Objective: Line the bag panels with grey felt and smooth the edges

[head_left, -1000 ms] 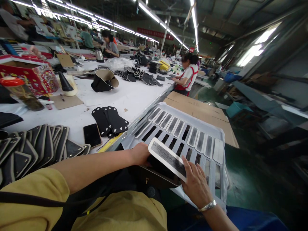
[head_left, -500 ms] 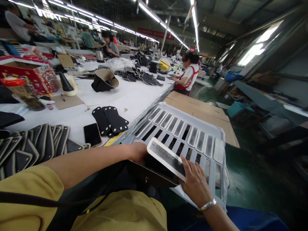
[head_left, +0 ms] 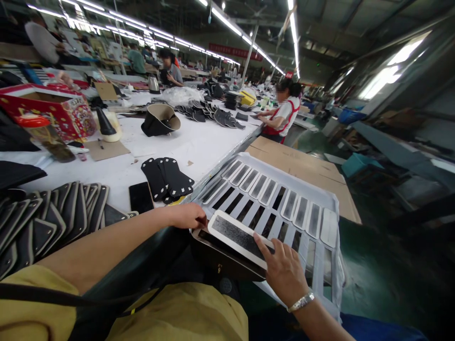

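Note:
A long rounded panel point(head_left: 238, 235), white-edged with a dark speckled middle, lies tilted over the opening of a dark brown bag body point(head_left: 227, 263). My right hand point(head_left: 284, 265) grips the panel's right end, its index finger stretched along the top; the thumb is hidden. At the bag's left end, my left hand point(head_left: 190, 216) has its fingers curled at the rim. A small gold clasp point(head_left: 219, 269) shows on the bag's front. Just beyond the bag is a grey slatted rack point(head_left: 245, 201) bearing several similar panels.
On the white table point(head_left: 170, 154) to the left are black strap-shaped pieces point(head_left: 167, 179), a phone point(head_left: 141, 197) and a row of dark pale-edged pieces point(head_left: 64, 213). Farther back stands an open bag body point(head_left: 159, 121). A co-worker point(head_left: 284, 113) works beyond the cardboard point(head_left: 295, 166).
My left hand has drawn back left, out of the bag's opening to its rim. The panel sits slightly lower and farther left, and my right index finger reaches farther over it.

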Demonstrator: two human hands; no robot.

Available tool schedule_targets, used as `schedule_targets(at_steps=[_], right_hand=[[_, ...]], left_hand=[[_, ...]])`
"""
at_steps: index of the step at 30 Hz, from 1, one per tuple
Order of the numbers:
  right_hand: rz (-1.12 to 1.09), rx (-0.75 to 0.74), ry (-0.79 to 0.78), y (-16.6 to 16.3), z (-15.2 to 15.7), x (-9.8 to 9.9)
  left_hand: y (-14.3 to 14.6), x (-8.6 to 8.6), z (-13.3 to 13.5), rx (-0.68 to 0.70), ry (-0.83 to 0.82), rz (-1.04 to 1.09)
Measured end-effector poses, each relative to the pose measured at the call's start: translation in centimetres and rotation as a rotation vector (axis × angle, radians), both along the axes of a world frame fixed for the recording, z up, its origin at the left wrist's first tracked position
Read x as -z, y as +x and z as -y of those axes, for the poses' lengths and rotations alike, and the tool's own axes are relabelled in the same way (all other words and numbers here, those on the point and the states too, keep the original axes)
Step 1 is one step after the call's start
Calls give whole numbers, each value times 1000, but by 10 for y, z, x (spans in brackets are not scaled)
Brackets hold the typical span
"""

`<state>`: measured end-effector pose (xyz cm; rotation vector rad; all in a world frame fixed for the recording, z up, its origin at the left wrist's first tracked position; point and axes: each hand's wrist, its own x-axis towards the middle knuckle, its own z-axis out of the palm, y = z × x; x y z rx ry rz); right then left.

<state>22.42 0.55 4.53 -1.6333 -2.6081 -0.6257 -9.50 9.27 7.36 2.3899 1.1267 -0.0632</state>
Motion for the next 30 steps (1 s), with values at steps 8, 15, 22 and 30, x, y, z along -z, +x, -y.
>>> schedule_targets(at_steps=[8, 15, 22, 30], right_hand=[[121, -26, 44, -27, -13, -1], [222, -47, 82, -23, -2, 0], [254, -47, 77, -27, -4, -2], [276, -47, 77, -31, 0, -6]], left_hand=[[-32, 30, 59, -167, 265, 255], [-26, 59, 76, 22, 588, 126], [-24, 73, 75, 129, 732, 146], [-22, 83, 74, 27, 728, 266]])
